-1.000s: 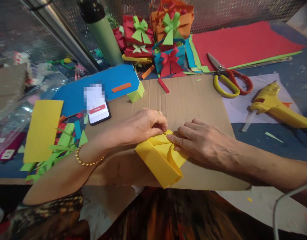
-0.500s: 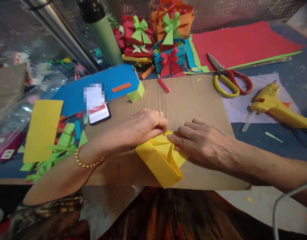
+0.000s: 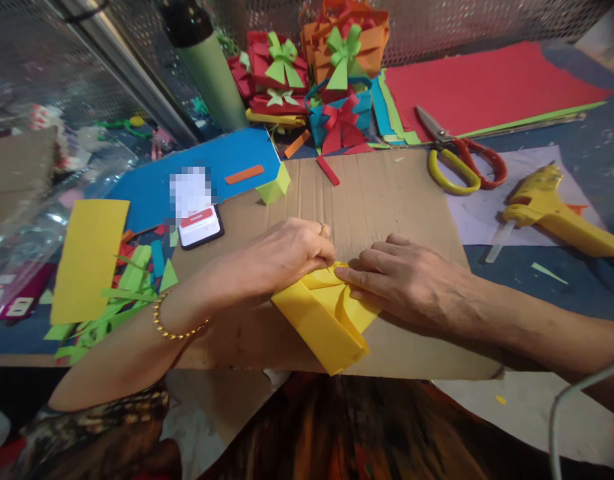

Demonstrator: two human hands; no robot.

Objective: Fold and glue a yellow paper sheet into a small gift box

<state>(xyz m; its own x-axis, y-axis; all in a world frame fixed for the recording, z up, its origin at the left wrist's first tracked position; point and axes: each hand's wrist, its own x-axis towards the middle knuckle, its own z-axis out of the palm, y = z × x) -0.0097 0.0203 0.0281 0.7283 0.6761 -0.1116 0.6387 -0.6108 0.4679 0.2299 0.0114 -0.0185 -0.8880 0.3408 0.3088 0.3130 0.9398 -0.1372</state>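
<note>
A folded yellow paper piece [image 3: 317,320] lies over the front part of the brown cardboard sheet [image 3: 387,200], its near corner pointing toward my body. My left hand [image 3: 299,250], with a ring and a bead bracelet, pinches its far edge, the fingers curled. Against the upper right part of the paper, my right hand [image 3: 401,280] presses with thumb and fingers close together. Folded flaps show between the two hands. The fingertips of my left hand are partly hidden.
Scissors [image 3: 441,137] and a yellow glue gun [image 3: 547,203] lie at right. Behind are red paper sheets [image 3: 487,87], small paper bags with bows [image 3: 339,123] and a green bottle [image 3: 211,80]. A phone [image 3: 201,227], yellow paper [image 3: 89,260] and green scraps [image 3: 131,273] lie at left.
The whole view has shifted very slightly. Both hands stay at the yellow paper with almost the same hold.
</note>
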